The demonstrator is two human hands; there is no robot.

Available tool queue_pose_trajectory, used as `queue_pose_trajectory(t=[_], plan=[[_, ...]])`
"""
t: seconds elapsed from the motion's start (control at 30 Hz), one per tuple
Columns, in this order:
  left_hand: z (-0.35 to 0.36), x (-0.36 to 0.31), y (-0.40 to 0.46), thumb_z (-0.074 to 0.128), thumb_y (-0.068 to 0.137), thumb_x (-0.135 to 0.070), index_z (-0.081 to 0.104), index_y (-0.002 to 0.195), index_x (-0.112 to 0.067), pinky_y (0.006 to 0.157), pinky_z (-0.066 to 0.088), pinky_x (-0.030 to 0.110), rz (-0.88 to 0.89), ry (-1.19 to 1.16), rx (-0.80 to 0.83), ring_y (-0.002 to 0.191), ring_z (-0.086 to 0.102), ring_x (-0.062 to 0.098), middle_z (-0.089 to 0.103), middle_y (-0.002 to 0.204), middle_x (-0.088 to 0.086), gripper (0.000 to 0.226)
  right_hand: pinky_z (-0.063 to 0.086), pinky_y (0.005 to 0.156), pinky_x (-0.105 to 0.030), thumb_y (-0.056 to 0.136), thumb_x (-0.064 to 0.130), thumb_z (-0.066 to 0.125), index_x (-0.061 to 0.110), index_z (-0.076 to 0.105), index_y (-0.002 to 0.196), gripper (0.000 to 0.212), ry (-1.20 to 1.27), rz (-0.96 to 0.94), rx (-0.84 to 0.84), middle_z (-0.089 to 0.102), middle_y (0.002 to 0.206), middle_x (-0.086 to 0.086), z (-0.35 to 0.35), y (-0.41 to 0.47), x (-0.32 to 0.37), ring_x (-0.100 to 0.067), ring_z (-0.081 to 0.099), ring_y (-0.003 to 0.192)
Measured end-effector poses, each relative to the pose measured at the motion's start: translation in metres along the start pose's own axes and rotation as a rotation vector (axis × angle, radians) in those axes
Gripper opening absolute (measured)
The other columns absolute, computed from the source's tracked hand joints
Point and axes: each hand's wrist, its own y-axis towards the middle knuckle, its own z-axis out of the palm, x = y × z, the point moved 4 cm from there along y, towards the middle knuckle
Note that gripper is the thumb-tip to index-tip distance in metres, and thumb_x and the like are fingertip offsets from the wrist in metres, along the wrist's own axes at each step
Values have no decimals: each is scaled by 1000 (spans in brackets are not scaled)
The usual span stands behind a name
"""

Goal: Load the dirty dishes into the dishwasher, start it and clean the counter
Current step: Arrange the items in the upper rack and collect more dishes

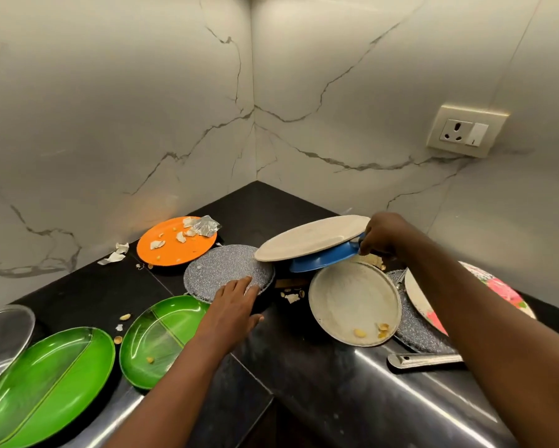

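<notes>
On the black surface (110,286), the right hand (384,236) pinches the tilted cream plate (310,237) and blue plate (323,260); left hand (236,305), fingers spread, presses the grey plate (220,270). Better lift both level, slowly.

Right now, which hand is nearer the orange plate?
Left. The left hand rests on the grey speckled plate just beside the orange plate; the right hand grips the blue dish farther right.
</notes>
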Motion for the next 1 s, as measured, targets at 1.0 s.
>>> queue_pose_trajectory(t=[1.0], plan=[[-14,-12,42,31,87,-59,44,139,-19,109,30,37,46,-107,-42,134,36,26,38,149,4,66,51,80,-34,82,16,72,9,53,71,23,-459,-143,-68,52,72,-6,-54,65,87,-23,58,78]])
